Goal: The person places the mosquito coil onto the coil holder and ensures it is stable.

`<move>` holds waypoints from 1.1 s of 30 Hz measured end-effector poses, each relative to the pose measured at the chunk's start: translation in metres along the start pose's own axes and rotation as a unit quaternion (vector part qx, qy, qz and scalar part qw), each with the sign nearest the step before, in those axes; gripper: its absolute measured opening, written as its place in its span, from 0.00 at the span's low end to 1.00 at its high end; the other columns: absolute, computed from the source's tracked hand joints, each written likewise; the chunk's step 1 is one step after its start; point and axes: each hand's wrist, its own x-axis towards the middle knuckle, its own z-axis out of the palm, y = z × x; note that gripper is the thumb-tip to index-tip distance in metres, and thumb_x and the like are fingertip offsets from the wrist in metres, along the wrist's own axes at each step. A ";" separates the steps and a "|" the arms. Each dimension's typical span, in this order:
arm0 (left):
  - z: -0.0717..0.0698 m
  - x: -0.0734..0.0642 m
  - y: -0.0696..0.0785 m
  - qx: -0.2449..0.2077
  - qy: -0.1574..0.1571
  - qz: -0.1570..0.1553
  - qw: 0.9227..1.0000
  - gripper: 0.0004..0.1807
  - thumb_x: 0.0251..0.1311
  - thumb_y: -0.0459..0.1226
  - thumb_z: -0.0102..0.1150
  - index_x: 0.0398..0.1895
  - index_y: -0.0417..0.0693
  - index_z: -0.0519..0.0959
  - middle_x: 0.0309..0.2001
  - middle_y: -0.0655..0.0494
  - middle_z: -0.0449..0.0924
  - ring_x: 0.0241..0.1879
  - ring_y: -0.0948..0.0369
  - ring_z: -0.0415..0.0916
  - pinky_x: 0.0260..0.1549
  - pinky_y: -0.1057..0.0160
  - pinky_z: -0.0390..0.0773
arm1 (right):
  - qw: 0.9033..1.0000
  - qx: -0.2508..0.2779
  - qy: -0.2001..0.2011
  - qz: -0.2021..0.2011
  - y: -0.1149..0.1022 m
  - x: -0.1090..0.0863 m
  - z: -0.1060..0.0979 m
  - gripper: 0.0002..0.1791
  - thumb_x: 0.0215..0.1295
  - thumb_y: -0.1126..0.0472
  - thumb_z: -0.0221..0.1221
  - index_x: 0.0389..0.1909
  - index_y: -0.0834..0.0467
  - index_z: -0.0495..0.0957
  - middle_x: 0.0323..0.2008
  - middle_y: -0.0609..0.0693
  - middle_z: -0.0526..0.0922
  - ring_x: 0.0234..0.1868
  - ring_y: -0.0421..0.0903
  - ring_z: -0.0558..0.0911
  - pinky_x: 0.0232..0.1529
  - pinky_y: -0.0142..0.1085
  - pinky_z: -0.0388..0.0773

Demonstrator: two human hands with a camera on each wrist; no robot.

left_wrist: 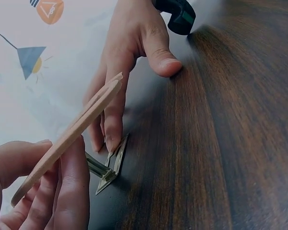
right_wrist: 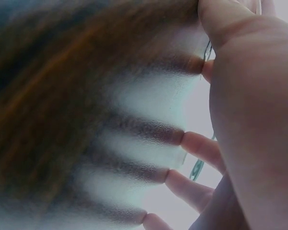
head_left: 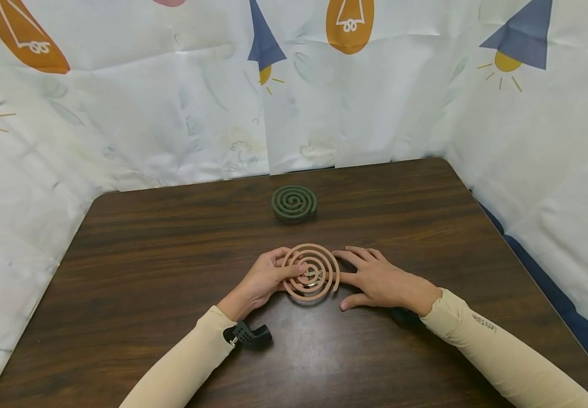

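My left hand (head_left: 263, 279) pinches a tan mosquito coil (left_wrist: 69, 136) between the thumb on top and fingers beneath. In the left wrist view the coil tilts above a small metal coil stand (left_wrist: 106, 178) on the table, its upright part near the coil's underside. My right hand (head_left: 383, 284) has its fingers spread, and one fingertip rests on the stand's flat base. In the right wrist view several of that hand's fingers (right_wrist: 201, 147) touch the tabletop. From the head view the stand shows only through the coil's gaps; whether coil and stand touch, I cannot tell.
A green mosquito coil (head_left: 294, 203), apparently a thick stack, lies farther back on the dark wooden table (head_left: 182, 238). White printed curtains (head_left: 197, 113) hang behind and beside the table. Black straps with camera mounts (head_left: 253, 334) sit at the wrists.
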 end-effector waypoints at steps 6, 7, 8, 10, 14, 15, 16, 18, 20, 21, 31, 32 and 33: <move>0.001 0.000 0.000 0.007 0.003 0.003 1.000 0.25 0.69 0.34 0.65 0.65 0.36 0.70 0.39 0.57 0.89 0.32 0.64 0.89 0.30 0.65 0.89 | 1.000 0.009 0.000 0.003 -0.001 0.000 -0.001 0.41 0.66 0.26 0.53 0.78 0.34 0.63 0.83 0.56 0.54 0.82 0.66 0.55 0.72 0.70 0.62; 0.001 0.000 0.000 0.009 0.003 0.003 1.000 0.25 0.69 0.34 0.65 0.65 0.36 0.70 0.39 0.56 0.89 0.32 0.64 0.89 0.30 0.65 0.89 | 1.000 0.009 0.000 0.004 -0.001 0.000 -0.001 0.41 0.66 0.26 0.54 0.78 0.34 0.63 0.83 0.56 0.54 0.82 0.66 0.55 0.72 0.70 0.61; 0.001 0.000 0.000 0.010 0.004 0.003 1.000 0.25 0.69 0.34 0.65 0.64 0.36 0.70 0.38 0.56 0.89 0.31 0.64 0.89 0.30 0.65 0.89 | 1.000 0.010 0.000 0.004 -0.001 0.000 -0.001 0.41 0.66 0.26 0.54 0.78 0.34 0.63 0.83 0.56 0.54 0.82 0.66 0.55 0.72 0.70 0.61; 0.001 0.000 -0.001 0.012 0.005 0.004 1.000 0.25 0.69 0.34 0.65 0.64 0.35 0.70 0.38 0.57 0.89 0.31 0.64 0.89 0.30 0.65 0.89 | 1.000 0.010 -0.001 0.005 -0.001 0.000 -0.001 0.41 0.66 0.26 0.54 0.78 0.34 0.63 0.83 0.55 0.54 0.82 0.66 0.55 0.72 0.70 0.61; 0.000 0.000 -0.002 0.014 0.005 0.008 1.000 0.25 0.69 0.34 0.65 0.65 0.35 0.69 0.37 0.58 0.89 0.31 0.64 0.89 0.30 0.65 0.89 | 1.000 0.011 -0.002 0.006 -0.001 0.000 -0.001 0.41 0.66 0.26 0.53 0.78 0.34 0.64 0.83 0.55 0.53 0.82 0.66 0.54 0.72 0.70 0.61; 0.000 0.000 -0.002 0.015 0.005 0.010 1.000 0.25 0.69 0.34 0.65 0.65 0.35 0.69 0.37 0.58 0.89 0.31 0.64 0.89 0.30 0.65 0.89 | 1.000 0.012 -0.003 0.006 -0.001 -0.001 -0.001 0.41 0.66 0.26 0.53 0.78 0.34 0.64 0.83 0.55 0.53 0.82 0.66 0.54 0.72 0.71 0.61; 0.000 0.000 -0.002 0.015 0.004 0.010 1.000 0.25 0.69 0.34 0.65 0.65 0.35 0.69 0.37 0.58 0.89 0.31 0.64 0.89 0.30 0.65 0.89 | 1.000 0.012 -0.003 0.006 -0.001 -0.001 -0.001 0.41 0.66 0.26 0.53 0.78 0.34 0.64 0.83 0.55 0.53 0.82 0.66 0.54 0.72 0.71 0.61; 0.001 0.000 -0.002 0.016 0.004 0.011 1.000 0.25 0.69 0.35 0.65 0.65 0.35 0.69 0.38 0.57 0.89 0.32 0.64 0.89 0.31 0.64 0.89 | 1.000 0.013 -0.003 0.006 -0.001 -0.001 0.000 0.41 0.66 0.26 0.53 0.78 0.34 0.64 0.83 0.55 0.53 0.82 0.66 0.54 0.72 0.71 0.61; 0.001 0.000 -0.002 0.019 0.005 0.011 1.000 0.25 0.69 0.35 0.65 0.65 0.36 0.69 0.38 0.57 0.89 0.32 0.64 0.89 0.31 0.64 0.89 | 1.000 0.014 -0.004 0.007 0.000 -0.001 0.000 0.41 0.66 0.26 0.53 0.78 0.34 0.63 0.83 0.55 0.53 0.82 0.66 0.54 0.72 0.71 0.61; 0.001 0.000 -0.002 0.019 0.005 0.011 1.000 0.25 0.69 0.35 0.65 0.65 0.36 0.69 0.38 0.56 0.89 0.32 0.64 0.89 0.31 0.64 0.89 | 1.000 0.014 -0.004 0.006 0.000 0.000 0.000 0.41 0.66 0.25 0.53 0.78 0.34 0.63 0.83 0.55 0.53 0.82 0.66 0.54 0.72 0.71 0.61; 0.001 0.001 -0.002 0.017 0.009 0.010 1.000 0.25 0.68 0.34 0.65 0.65 0.36 0.70 0.39 0.55 0.89 0.32 0.64 0.89 0.31 0.65 0.89 | 1.000 0.010 -0.003 0.005 0.001 0.000 0.001 0.41 0.66 0.25 0.53 0.78 0.33 0.62 0.83 0.55 0.53 0.82 0.65 0.54 0.72 0.70 0.61; 0.001 0.001 -0.002 0.018 0.009 0.011 1.000 0.25 0.68 0.34 0.65 0.65 0.36 0.70 0.39 0.56 0.89 0.32 0.64 0.89 0.31 0.65 0.89 | 1.000 0.010 -0.003 0.005 0.001 0.000 0.001 0.41 0.66 0.25 0.53 0.78 0.33 0.62 0.83 0.55 0.53 0.82 0.65 0.54 0.72 0.70 0.61; 0.001 0.001 -0.002 0.022 0.009 0.011 1.000 0.25 0.68 0.34 0.66 0.64 0.36 0.70 0.39 0.56 0.89 0.32 0.64 0.89 0.31 0.65 0.89 | 1.000 0.010 -0.003 0.005 0.000 0.000 0.001 0.41 0.67 0.26 0.53 0.78 0.33 0.62 0.83 0.55 0.53 0.82 0.65 0.54 0.72 0.70 0.61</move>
